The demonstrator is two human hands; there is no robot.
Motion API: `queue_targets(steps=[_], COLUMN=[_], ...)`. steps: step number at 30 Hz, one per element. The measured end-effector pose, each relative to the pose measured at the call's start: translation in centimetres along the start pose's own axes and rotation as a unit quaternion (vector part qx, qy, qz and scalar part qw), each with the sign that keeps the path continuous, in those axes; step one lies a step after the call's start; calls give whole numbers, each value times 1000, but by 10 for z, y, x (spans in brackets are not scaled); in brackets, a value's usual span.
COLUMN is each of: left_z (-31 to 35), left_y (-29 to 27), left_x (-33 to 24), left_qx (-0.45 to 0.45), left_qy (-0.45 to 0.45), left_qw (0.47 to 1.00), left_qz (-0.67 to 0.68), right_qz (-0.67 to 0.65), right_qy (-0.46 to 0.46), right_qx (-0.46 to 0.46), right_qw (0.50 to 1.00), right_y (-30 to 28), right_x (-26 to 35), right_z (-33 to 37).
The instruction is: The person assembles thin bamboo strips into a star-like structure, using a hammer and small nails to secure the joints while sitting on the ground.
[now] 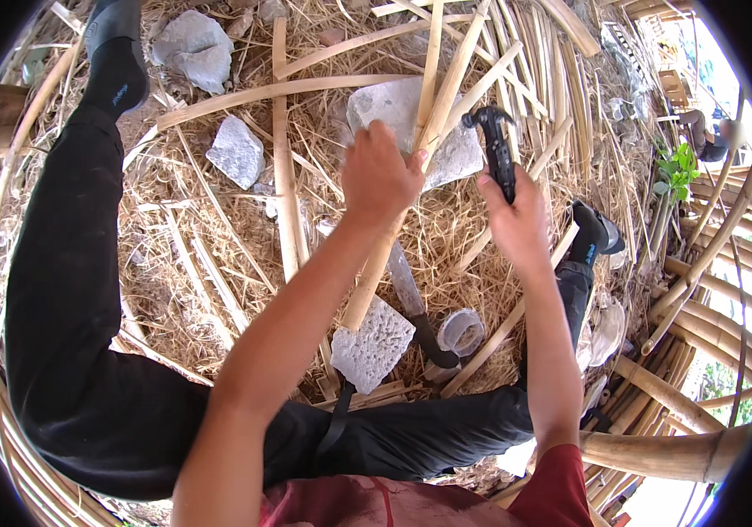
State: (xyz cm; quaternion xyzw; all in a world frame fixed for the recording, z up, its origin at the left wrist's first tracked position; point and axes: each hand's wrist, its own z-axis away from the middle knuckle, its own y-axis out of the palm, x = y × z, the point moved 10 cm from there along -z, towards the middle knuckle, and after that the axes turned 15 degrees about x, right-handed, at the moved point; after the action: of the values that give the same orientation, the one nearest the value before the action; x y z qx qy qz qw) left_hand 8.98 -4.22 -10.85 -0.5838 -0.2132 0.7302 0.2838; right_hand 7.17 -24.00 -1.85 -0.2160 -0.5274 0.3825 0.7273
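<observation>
My left hand is closed at a long bamboo strip, its thumb against the strip's edge; the fingers' undersides are hidden. The strip slants from a pale rough stone near my lap up over a larger flat stone. My right hand grips a black claw hammer by its handle, head up, to the right of the strip and apart from it. More split bamboo strips cross or fan out near the flat stone.
A long blade with a dark handle lies on the straw beside a clear plastic cup. Grey stones sit at left. My outstretched legs flank the work area. A bamboo pole structure stands at right, a person beyond.
</observation>
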Motion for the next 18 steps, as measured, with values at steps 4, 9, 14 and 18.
queue_targets(steps=[4,9,14,18], left_z=[35,48,37,40], left_y=[24,44,47,43], left_x=[16,30,47,35], left_qx=[193,166,99,130], left_qy=[-225,-261,-234,-191], left_qw=[947,917,916,894], left_qz=[127,251,310,384], right_qz=[-33,-88,-72,-86], right_qy=[-2,-16,-17,14], right_qx=[-2,-25,-26,-12], right_qw=[999,996,997,996], right_y=[16,28,33,47], right_x=[-15,-22,-19,-38], right_z=[2,2,9,9])
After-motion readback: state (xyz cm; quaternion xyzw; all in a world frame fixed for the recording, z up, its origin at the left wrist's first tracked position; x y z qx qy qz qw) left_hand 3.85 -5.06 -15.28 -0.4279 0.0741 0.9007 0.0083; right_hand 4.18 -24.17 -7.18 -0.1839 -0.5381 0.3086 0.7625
